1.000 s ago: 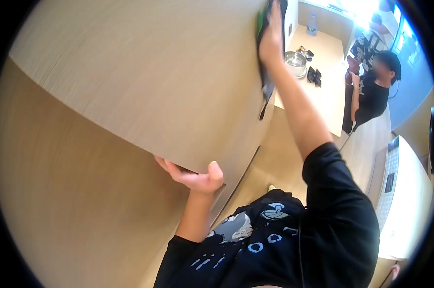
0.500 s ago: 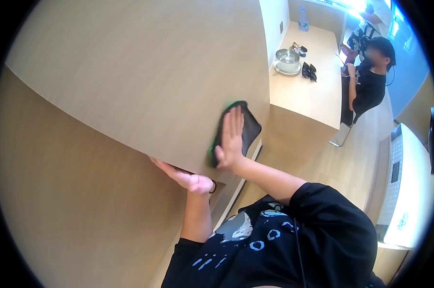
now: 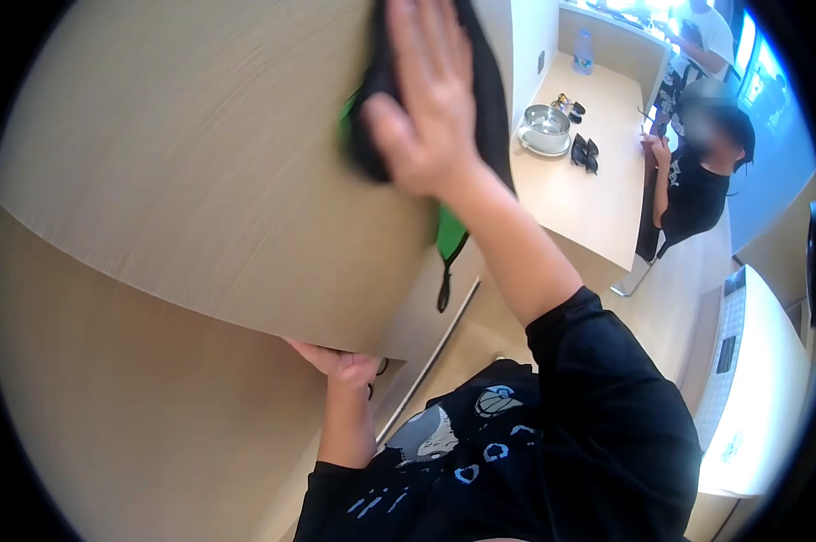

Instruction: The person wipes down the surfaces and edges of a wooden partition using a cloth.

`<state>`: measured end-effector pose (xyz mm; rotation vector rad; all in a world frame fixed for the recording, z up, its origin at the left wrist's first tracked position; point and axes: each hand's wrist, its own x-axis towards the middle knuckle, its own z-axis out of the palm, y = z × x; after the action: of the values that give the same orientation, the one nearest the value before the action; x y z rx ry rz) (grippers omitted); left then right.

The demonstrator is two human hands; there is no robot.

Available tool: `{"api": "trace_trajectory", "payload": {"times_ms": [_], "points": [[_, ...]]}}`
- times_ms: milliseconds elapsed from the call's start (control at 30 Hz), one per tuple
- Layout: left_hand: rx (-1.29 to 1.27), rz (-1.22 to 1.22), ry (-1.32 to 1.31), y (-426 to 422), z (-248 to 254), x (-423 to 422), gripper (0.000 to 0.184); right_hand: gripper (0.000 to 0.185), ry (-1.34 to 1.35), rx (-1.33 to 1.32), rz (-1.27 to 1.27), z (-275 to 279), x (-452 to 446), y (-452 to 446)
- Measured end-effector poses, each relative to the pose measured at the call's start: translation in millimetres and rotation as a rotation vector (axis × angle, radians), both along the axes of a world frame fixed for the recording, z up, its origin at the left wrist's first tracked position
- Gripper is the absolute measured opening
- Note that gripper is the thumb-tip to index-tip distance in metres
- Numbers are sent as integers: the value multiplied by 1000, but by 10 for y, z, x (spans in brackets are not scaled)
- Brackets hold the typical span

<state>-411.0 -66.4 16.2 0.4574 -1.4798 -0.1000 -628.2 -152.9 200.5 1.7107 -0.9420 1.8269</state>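
Observation:
My right hand (image 3: 426,108) lies flat on a black and green cloth (image 3: 489,108), pressing it against a large light-wood panel (image 3: 200,163). Its fingers point up and the thumb sticks out to the left. A green corner of the cloth with a black loop hangs below my wrist. At the panel's lower edge, my left hand (image 3: 340,361) is turned up with its fingers stretched out. The panel's edge partly hides those fingers. A dark band circles my left wrist.
On a wooden desk (image 3: 597,208) to the right are a metal pot (image 3: 546,128), folded sunglasses (image 3: 585,154), small items and a plastic bottle (image 3: 583,52). A person (image 3: 697,194) in black sits beside it; another stands behind. A white appliance (image 3: 755,388) is at right.
My right hand has slid the cloth upward along the panel, and the green corner with its loop now shows. My left hand appears slightly lower in view, still at the panel's edge.

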Motion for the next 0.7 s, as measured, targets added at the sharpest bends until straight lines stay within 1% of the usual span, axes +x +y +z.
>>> {"api": "trace_trajectory", "payload": {"times_ms": [67,167,233,267,333,400,433,500,533,567,600,667,700], "points": [[54,-103,21,-16,-48,54,90,56,6,62,-28,96,-270,-62],[-99,-135,51,-124,37,-18,90,59,-51,38,-69,97,-698,-547],[-127,-118,34,-127,118,-78,87,57,-58,1,-56,75,-1011,-866],[-109,-92,64,-132,66,-64,88,56,-58,-14,-44,62,-1143,-1014],[-70,-39,126,-139,-67,-4,91,53,-145,-294,395,-88,-1373,-1574],[-49,-3,96,-147,72,-46,91,56,-171,-366,456,-250,-1435,-1774],[-40,15,82,-168,123,-66,91,60,-147,-297,305,-338,-1421,-1741],[-42,21,-28,-196,124,19,83,70,-98,-154,16,-549,-1279,-1533],[-41,33,-85,-177,112,50,80,72,-129,-76,-9,-601,-1104,-1326],[-47,46,-54,-162,81,45,79,75,-157,5,-36,-653,-928,-1116],[-55,57,-24,-159,39,38,79,75,-240,93,45,-658,-628,-809],[-30,108,58,-133,-60,32,79,74,-99,41,97,-792,-201,-394],[3,143,112,-117,-117,36,80,73,-64,61,119,-850,27,-200]]}}
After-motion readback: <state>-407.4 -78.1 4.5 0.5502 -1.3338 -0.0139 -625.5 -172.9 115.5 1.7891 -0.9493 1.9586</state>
